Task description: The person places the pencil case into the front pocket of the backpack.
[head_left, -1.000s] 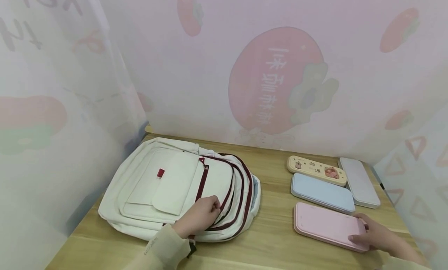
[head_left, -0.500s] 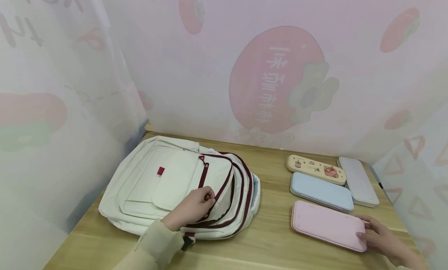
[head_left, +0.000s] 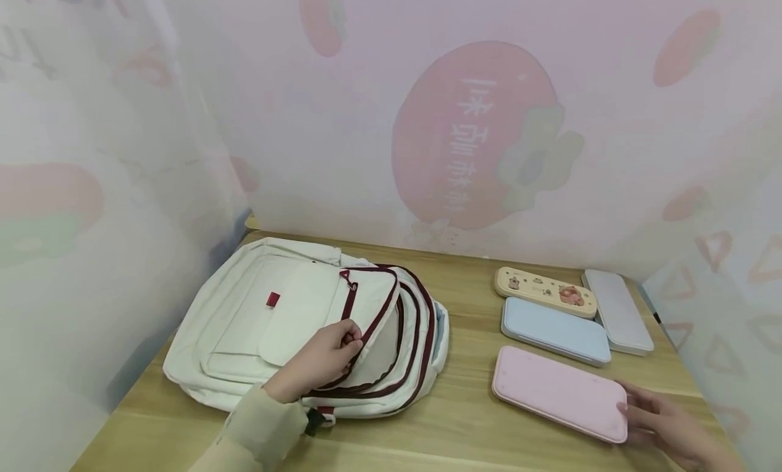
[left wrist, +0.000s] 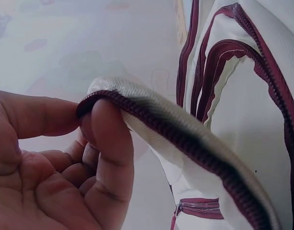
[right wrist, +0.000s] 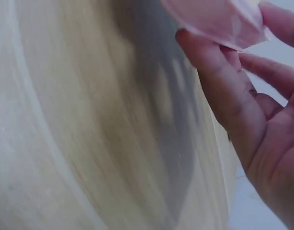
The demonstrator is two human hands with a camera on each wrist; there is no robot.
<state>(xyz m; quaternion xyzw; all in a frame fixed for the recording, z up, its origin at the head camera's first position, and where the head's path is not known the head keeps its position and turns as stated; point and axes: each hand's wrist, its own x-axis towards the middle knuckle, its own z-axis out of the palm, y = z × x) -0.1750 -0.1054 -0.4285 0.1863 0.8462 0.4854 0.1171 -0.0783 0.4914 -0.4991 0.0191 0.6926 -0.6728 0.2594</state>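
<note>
Pink flat rectangular case [head_left: 559, 394] is pinched at its right end by the right hand [head_left: 662, 418], over the pale wooden table [head_left: 464, 421]. By the left hand [head_left: 326, 355], the maroon-zipped pocket edge [left wrist: 185, 141] of a white fabric backpack [head_left: 299, 309] is pinched, pale lining [left wrist: 254, 115] exposed. Beyond are set a light-blue case [head_left: 554, 328], patterned cream case [head_left: 542, 291] and grey-white case [head_left: 617, 309], all closed.

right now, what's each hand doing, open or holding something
Left hand: holding the maroon zip edge of the backpack.
Right hand: holding the pink case by one end.
</note>
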